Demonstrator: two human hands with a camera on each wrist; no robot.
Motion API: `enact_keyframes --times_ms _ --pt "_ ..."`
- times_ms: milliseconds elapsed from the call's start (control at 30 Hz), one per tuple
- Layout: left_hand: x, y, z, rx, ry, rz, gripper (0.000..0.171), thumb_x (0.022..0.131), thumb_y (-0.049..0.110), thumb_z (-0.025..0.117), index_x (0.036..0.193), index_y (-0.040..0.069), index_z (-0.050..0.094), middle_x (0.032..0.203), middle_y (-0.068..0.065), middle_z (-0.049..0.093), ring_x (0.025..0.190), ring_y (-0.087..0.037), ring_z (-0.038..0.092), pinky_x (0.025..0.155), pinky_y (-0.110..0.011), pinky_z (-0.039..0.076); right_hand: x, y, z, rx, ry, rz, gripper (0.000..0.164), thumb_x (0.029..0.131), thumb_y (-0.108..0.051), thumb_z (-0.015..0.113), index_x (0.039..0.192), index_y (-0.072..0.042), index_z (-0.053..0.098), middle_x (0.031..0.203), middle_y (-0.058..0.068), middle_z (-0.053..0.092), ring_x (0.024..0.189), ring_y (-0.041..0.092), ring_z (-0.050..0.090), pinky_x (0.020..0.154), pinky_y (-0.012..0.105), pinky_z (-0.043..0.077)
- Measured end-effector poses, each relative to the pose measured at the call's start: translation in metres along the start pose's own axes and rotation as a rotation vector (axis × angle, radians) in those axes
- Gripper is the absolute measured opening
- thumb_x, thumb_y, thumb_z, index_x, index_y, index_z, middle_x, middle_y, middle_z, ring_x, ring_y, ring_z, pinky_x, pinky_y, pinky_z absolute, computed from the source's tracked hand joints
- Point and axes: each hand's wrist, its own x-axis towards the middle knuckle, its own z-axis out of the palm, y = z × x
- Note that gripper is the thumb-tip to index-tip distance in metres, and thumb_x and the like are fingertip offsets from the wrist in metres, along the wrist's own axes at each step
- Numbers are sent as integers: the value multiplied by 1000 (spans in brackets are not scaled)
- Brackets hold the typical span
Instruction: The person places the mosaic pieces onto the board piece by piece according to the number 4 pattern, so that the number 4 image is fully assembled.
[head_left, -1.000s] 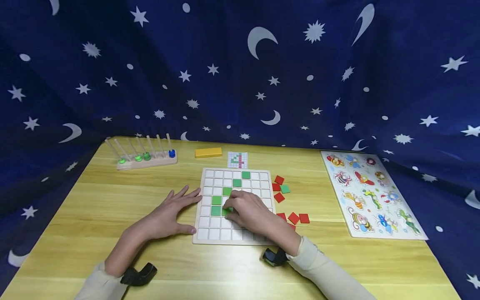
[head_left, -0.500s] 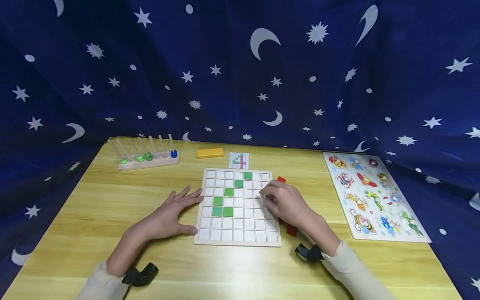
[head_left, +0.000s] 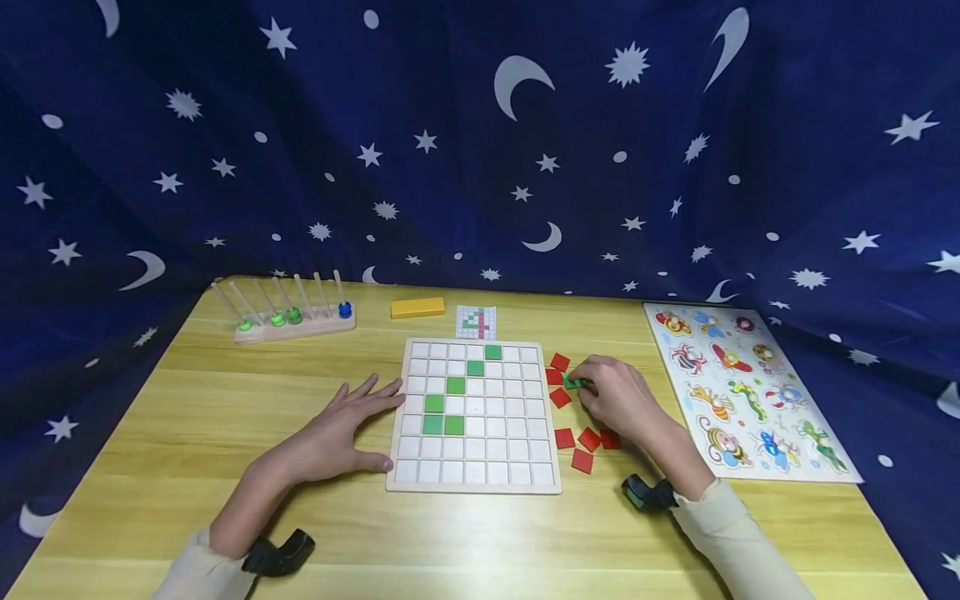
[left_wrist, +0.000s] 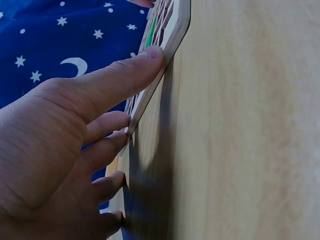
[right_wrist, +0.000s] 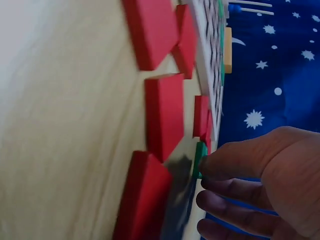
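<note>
A white gridded wooden board lies on the table, with several green tiles in its cells, most along a diagonal. Against the board's left edge rests my left hand, fingers spread; in the left wrist view the thumb touches the rim. Right of the board, my right hand pinches a loose green tile at the fingertips. The right wrist view has the thumb against that green tile, the index fingertip hidden behind. Several red tiles lie around it.
A small card with a green and red figure 4 lies behind the board, beside a yellow block. A peg stand with beads is at the back left. An insect puzzle board lies at the right.
My right hand has left the board, where a green tile now lies in a cell, and moved right to the loose green tile. My left hand has stayed at the board's edge.
</note>
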Motion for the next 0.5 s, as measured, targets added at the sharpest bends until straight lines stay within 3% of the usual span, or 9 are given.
enact_keyframes --times_ms 300,500 --pt "0 1 -1 2 0 2 90 77 40 86 152 14 45 163 0 24 151 -35 9 118 -61 -2 -1 2 -2 -37 -5 10 23 76 -6 81 99 -6 77 86 4 67 74 19 56 64 40 52" --pt "0 0 -1 4 -3 3 91 76 40 87 152 14 44 163 1 24 151 -34 8 118 -62 -2 2 1 2 -28 -35 6 21 78 -3 79 99 -7 76 86 3 67 75 20 60 68 43 55"
